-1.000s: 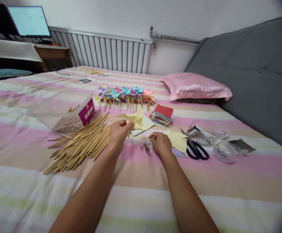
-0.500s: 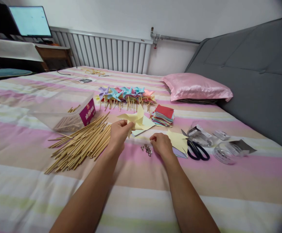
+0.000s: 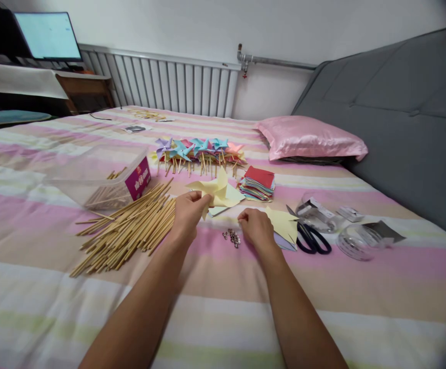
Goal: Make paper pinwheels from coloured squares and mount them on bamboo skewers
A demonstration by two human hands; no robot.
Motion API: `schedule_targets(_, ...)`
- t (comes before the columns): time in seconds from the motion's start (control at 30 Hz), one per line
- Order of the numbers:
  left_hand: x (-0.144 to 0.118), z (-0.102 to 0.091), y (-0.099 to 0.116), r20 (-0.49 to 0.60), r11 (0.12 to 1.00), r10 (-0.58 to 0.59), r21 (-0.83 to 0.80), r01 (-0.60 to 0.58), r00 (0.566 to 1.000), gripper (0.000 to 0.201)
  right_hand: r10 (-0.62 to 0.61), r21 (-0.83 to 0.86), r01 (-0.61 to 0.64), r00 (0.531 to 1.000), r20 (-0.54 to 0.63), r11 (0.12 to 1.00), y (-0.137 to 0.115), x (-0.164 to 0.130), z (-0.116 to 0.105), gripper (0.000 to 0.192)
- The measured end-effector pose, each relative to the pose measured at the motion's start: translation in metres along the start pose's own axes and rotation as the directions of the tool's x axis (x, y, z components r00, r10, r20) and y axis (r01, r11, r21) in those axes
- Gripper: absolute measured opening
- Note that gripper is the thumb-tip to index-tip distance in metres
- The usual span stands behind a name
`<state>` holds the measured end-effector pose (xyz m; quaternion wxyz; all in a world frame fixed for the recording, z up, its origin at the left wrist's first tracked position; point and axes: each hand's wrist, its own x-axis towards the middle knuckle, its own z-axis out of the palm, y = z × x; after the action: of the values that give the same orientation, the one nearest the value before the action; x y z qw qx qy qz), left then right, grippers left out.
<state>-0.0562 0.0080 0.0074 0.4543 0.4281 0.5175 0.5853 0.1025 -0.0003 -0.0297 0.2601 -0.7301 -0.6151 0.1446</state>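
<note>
My left hand (image 3: 187,211) pinches a folded yellow paper pinwheel (image 3: 212,189) above the striped bed sheet. My right hand (image 3: 257,228) rests with curled fingers just right of a small heap of metal pins (image 3: 231,236); whether a pin is between the fingertips I cannot tell. Flat yellow paper (image 3: 283,223) lies under and right of that hand. A pile of wooden sticks (image 3: 130,227) lies left of my left hand. Finished coloured pinwheels (image 3: 197,149) lie in a row further back.
A clear plastic box (image 3: 103,174) with sticks stands at the left. A stack of coloured paper squares (image 3: 257,183), black scissors (image 3: 312,237), tape rolls (image 3: 353,241) and a pink pillow (image 3: 308,137) are to the right. A grey headboard (image 3: 407,118) bounds the right side.
My right hand has shifted slightly up and right, away from the pins. My left hand still holds the yellow pinwheel in the same place.
</note>
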Motion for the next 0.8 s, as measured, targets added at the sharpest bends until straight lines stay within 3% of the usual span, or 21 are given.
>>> schedule_targets(0.17,-0.001,0.000,0.001,0.010,1.000,-0.004,-0.006,0.004,1.000,0.016,-0.093,0.275,0.137,0.982,-0.166,0.952,-0.010,-0.001,-0.022,0.017)
schedule_targets(0.2,-0.001,0.000,0.002,0.011,1.000,-0.006,-0.007,0.006,1.000,0.016,-0.108,0.369,0.181,0.972,-0.211,0.911,-0.014,-0.003,-0.026,0.018)
schedule_targets(0.27,-0.002,0.001,0.002,0.017,1.000,-0.001,-0.014,0.002,1.000,0.016,-0.140,0.599,0.287,0.949,-0.281,0.747,-0.020,-0.009,-0.034,0.017)
schedule_targets(0.33,-0.004,0.003,0.002,0.045,0.999,0.009,-0.032,-0.008,0.999,0.016,-0.195,0.726,0.340,0.940,-0.279,0.598,-0.027,-0.015,-0.038,0.015)
schedule_targets(0.37,-0.006,0.004,0.003,0.066,0.999,0.014,-0.045,-0.011,0.998,0.015,-0.227,0.743,0.345,0.938,-0.261,0.573,-0.030,-0.018,-0.038,0.014)
schedule_targets(0.47,-0.011,0.008,0.005,0.115,0.996,0.027,-0.085,-0.018,0.993,0.016,-0.292,0.712,0.374,0.925,-0.242,0.595,-0.036,-0.023,-0.037,0.009)
schedule_targets(0.57,-0.016,0.011,0.006,0.156,0.990,0.049,-0.136,-0.027,0.986,0.021,-0.324,0.634,0.437,0.899,-0.294,0.638,-0.036,-0.023,-0.033,0.006)
schedule_targets(0.8,-0.017,0.009,0.007,0.292,0.974,0.043,-0.227,0.025,0.956,0.019,-0.297,0.534,0.466,0.878,-0.374,0.705,-0.030,-0.020,-0.034,0.008)
